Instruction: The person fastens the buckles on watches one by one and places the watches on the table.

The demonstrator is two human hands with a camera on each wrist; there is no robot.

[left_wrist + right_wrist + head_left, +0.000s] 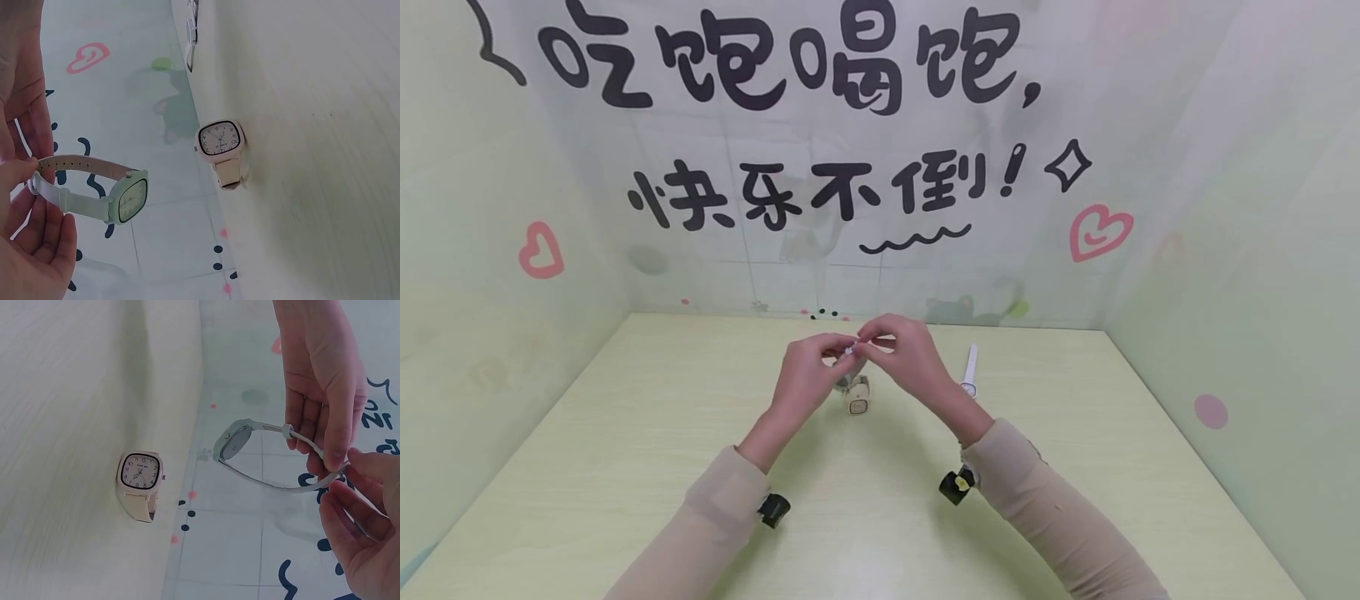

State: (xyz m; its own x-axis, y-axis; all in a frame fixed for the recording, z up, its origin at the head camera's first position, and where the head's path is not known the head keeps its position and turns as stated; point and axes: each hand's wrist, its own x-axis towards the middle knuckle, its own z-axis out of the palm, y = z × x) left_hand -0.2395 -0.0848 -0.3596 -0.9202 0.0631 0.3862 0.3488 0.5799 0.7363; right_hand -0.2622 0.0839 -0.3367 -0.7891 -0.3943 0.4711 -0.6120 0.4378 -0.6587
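Observation:
A pale green wristwatch (130,199) hangs from both hands, its dial down and its two strap halves curved into a loop. My left hand (801,371) pinches the strap near its end between thumb and fingers. Opposite it, my right hand (910,358) pinches the strap's other end, the fingertips of both hands meeting there. The strap's holes show in the left wrist view, and the fingers partly cover the joined ends. Below the hands, a beige wristwatch (858,400) stands on the table with its strap closed and its square dial showing.
A white wristwatch (971,375) lies with its strap stretched out behind my right forearm on the pale wooden table (647,433). Behind the table rises a back wall (700,283) with large dark lettering, and side walls enclose both sides.

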